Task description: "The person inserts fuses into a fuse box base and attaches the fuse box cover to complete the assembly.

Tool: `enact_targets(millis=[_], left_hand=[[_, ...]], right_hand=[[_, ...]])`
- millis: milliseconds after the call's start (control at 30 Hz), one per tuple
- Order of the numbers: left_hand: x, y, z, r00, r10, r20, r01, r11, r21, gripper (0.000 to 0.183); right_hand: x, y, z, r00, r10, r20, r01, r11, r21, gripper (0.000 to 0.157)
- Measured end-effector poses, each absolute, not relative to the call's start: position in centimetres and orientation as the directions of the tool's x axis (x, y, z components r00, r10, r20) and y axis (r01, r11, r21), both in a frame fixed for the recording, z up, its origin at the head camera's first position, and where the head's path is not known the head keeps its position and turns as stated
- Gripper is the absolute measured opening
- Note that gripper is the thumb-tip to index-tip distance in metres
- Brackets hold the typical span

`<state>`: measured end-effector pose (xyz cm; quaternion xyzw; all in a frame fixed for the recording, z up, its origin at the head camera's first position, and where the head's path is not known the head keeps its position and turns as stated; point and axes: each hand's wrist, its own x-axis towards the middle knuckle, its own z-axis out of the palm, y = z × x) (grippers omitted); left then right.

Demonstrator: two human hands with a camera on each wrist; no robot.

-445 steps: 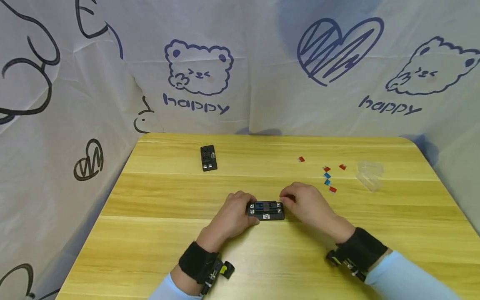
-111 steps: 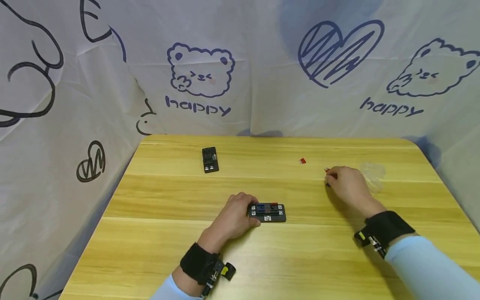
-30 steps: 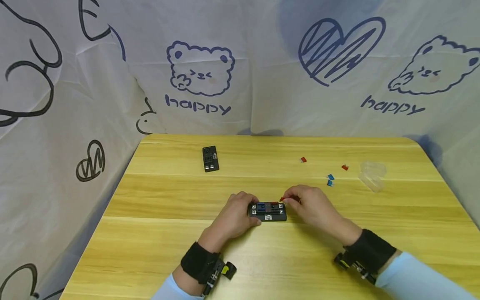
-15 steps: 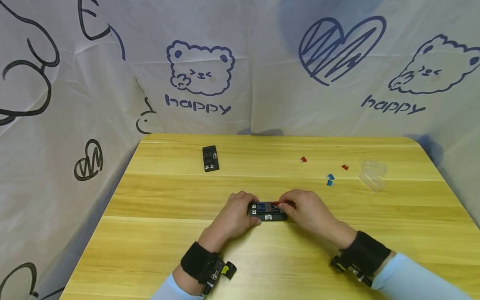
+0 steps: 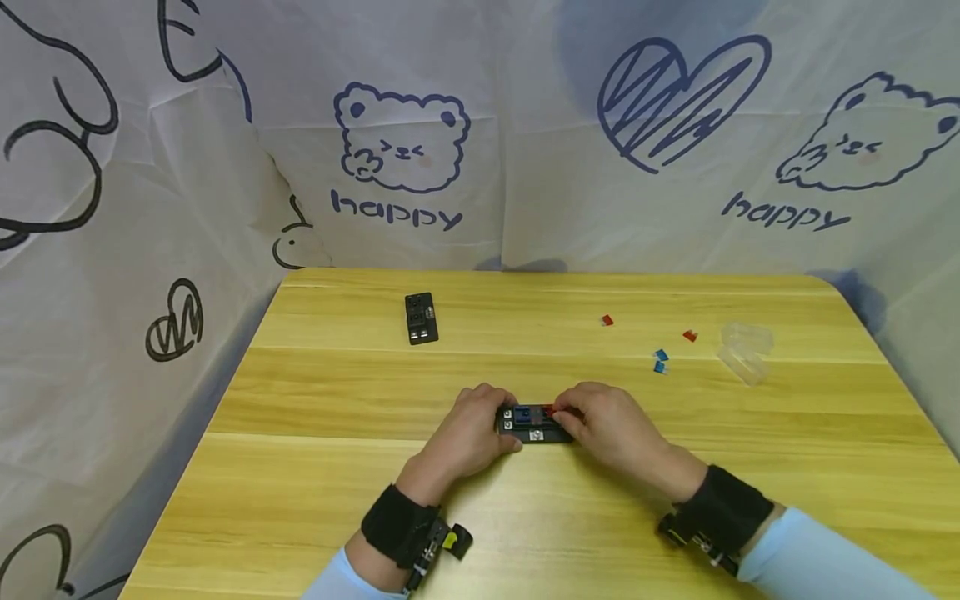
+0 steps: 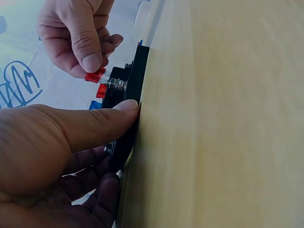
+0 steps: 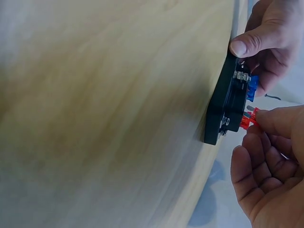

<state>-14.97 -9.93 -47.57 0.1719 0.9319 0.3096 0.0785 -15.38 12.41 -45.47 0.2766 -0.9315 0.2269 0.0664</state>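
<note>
A black fuse block point(image 5: 537, 435) with metal screw terminals lies on the table in front of me. My left hand point(image 5: 468, 429) grips its left end, the thumb point(image 6: 124, 106) along the near edge. Over the block's right part, my right hand point(image 5: 611, 423) pinches a red blade fuse point(image 6: 95, 75) between thumb and forefinger. Its metal prongs point toward the block and still show in both wrist views. Seated in the block are another red fuse point(image 6: 101, 90) and blue fuses point(image 7: 252, 86); the right fingers partly hide this area in the head view.
Two red fuses, one a red fuse point(image 5: 607, 320) further left, and two blue fuses point(image 5: 660, 360) lie loose at the right. Beyond them is a clear plastic box point(image 5: 745, 350). A second black fuse block point(image 5: 422, 318) lies at the back left. White printed cloth point(image 5: 525, 167) surrounds the table.
My right hand has brought the red fuse from the block's right end leftward over its top. Earlier it picked among the loose fuses, which are fewer now. My left hand keeps its grip.
</note>
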Motion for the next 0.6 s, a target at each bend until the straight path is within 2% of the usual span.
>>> enact_targets(millis=[300, 600], left_hand=[[-14.97, -9.95, -47.65, -0.927, 0.372, -0.041, 0.275, 0.751, 0.6, 0.048], [-14.97, -9.97, -47.55, -0.928, 0.37, -0.042, 0.272, 0.75, 0.603, 0.048]], right_hand=[[-15.35, 12.27, -45.61, -0.808, -0.513, 0.289, -0.588, 0.726, -0.357, 0.007], [-15.31, 12.17, -45.18, -0.805, -0.534, 0.257, -0.593, 0.732, -0.337, 0.006]])
